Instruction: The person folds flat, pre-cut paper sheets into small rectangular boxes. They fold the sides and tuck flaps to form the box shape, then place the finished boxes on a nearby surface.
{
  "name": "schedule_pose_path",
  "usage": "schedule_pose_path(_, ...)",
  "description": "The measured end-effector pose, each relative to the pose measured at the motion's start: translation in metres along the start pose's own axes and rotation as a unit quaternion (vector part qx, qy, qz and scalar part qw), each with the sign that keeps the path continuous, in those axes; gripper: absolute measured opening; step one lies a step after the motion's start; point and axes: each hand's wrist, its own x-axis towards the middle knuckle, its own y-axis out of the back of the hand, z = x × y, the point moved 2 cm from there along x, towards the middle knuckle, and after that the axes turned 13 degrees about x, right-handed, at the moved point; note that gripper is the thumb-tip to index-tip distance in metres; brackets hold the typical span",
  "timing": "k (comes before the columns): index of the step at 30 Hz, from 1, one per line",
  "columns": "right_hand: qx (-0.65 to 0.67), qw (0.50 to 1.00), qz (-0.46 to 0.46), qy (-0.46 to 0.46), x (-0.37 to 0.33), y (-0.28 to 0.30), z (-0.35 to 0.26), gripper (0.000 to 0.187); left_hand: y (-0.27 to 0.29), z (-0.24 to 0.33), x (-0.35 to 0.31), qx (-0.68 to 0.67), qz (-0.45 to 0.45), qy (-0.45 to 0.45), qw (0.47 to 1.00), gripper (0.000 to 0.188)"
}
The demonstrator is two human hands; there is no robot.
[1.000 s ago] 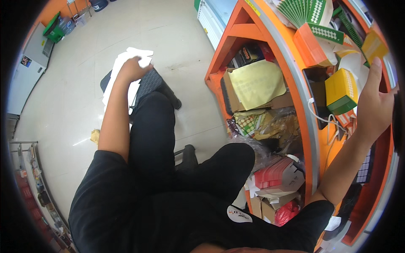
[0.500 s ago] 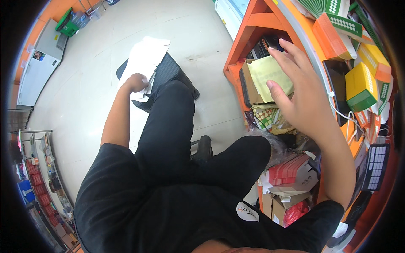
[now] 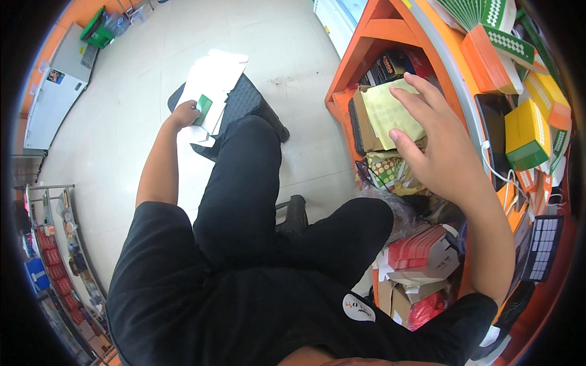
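Observation:
My left hand (image 3: 185, 114) is closed on the edge of a flat white carton with a green underside (image 3: 204, 107), part of it lifted so the green shows. Beneath it, flat white cartons (image 3: 213, 73) lie in a loose pile on a black textured stool (image 3: 247, 100) by my left knee. My right hand (image 3: 436, 137) is open, its fingers spread and curved, and holds nothing. It hovers before a pale yellow sheet with faint round marks (image 3: 387, 113) in the orange shelf; I cannot tell whether a fingertip touches it.
Yellow-and-green boxes (image 3: 526, 139) and orange-and-green cartons (image 3: 488, 55) crowd the orange counter (image 3: 448, 58) at right, with a white cable (image 3: 510, 177). Below sit red-and-grey cartons (image 3: 421, 253). A white fridge (image 3: 58, 91) and green bin (image 3: 96, 29) stand far left.
My left hand has drawn back slightly toward me and lifted a carton, so a green face now shows. My right hand has shifted slightly down and stays open.

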Motion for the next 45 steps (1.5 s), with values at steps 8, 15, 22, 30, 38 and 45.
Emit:
schedule_pose_path(8, -0.001, 1.0, -0.005, -0.001, 0.002, -0.001, 0.004, 0.051, 0.031, 0.027, -0.048, 0.032, 0.092, -0.067, 0.993, 0.041)
schedule_pose_path(15, 0.019, 0.999, 0.018, 0.034, 0.003, 0.001, 0.002, 0.048, 0.076, 0.104, -0.159, -0.056, 0.381, -0.071, 0.92, 0.034)
schedule_pose_path(22, 0.358, 0.932, 0.017, -0.042, 0.006, 0.002, -0.002, 0.073, 0.067, 0.279, -0.254, -0.44, 0.212, -0.394, 0.778, 0.02)
schedule_pose_path(30, 0.502, 0.863, 0.059, -0.002, 0.004, 0.003, 0.007, 0.073, 0.027, 0.406, -0.27, -0.516, -0.172, -0.563, 0.623, 0.035)
schedule_pose_path(38, 0.537, 0.84, 0.047, -0.065, 0.016, 0.016, 0.016, 0.049, 0.022, 0.397, -0.259, -0.342, -0.034, -0.615, 0.71, 0.058)
schedule_pose_path(45, 0.547, 0.828, 0.106, -0.066, 0.024, 0.009, 0.007, 0.059, 0.026, 0.38, -0.229, -0.305, 0.404, -0.461, 0.728, 0.062)
